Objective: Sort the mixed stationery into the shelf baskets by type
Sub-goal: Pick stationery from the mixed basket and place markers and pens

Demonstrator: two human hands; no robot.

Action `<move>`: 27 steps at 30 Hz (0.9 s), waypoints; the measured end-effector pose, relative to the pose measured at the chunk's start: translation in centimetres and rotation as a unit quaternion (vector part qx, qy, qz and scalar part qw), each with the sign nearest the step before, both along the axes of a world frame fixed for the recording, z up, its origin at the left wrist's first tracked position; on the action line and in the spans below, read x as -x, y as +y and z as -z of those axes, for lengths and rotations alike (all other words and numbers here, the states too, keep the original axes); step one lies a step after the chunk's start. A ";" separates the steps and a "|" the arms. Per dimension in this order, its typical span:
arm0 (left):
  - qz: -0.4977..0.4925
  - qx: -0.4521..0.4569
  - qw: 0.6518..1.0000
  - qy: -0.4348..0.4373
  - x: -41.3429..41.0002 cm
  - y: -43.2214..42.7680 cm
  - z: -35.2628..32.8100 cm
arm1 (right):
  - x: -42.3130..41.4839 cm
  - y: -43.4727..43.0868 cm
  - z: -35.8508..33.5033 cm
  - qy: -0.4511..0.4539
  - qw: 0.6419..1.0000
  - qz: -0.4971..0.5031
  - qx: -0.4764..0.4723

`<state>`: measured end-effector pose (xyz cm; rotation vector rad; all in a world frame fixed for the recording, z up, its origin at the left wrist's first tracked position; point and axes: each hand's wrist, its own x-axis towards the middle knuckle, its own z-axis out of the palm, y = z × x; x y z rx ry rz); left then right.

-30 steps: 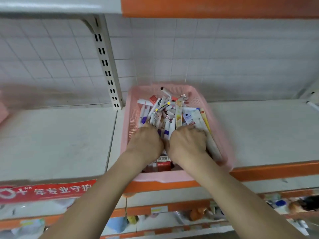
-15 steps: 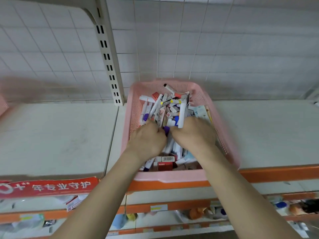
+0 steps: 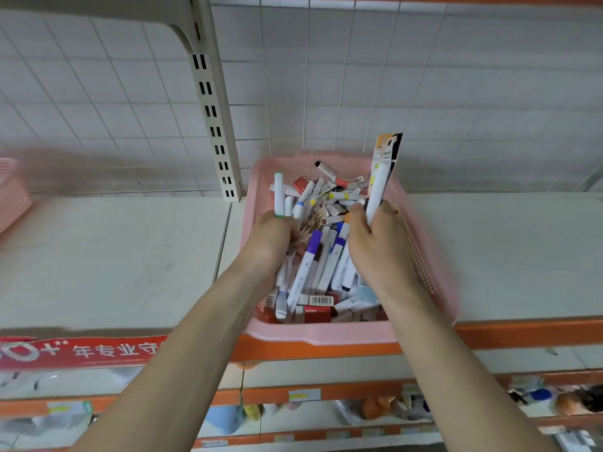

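A pink plastic basket (image 3: 421, 243) stands at the front edge of the white shelf (image 3: 114, 256). It is full of mixed stationery (image 3: 321, 265): white markers with coloured caps and small red boxes. Both my hands are inside it. My left hand (image 3: 270, 238) grips a white marker with a green cap (image 3: 279, 194), held upright. My right hand (image 3: 375, 246) grips a white pen in a long printed packet (image 3: 381, 177), lifted above the pile.
A second pink basket (image 3: 13, 194) shows at the far left of the shelf. A slotted upright post (image 3: 215, 125) stands just left of the basket against the tiled wall. Lower shelves (image 3: 359, 406) hold blurred goods behind an orange rail with a red banner (image 3: 81, 350).
Both hands were digging palm-down in the pile. Now each has closed on an item and raised it: the left a green-capped marker, the right a packaged pen.
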<state>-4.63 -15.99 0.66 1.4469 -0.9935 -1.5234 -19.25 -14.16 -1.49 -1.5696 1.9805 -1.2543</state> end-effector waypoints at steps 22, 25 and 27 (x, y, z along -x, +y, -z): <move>0.058 0.123 0.987 0.086 3.2 0.5 -0.6 | -0.3 1.5 -2.2 -0.232 0.969 -0.089 0.011; 0.074 0.168 0.980 0.080 2.8 0.5 -0.2 | -0.2 1.2 -1.8 -0.218 0.971 -0.099 -0.008; 0.084 0.189 0.975 0.081 2.6 0.5 0.1 | -0.2 1.2 -1.6 -0.203 0.974 -0.104 -0.013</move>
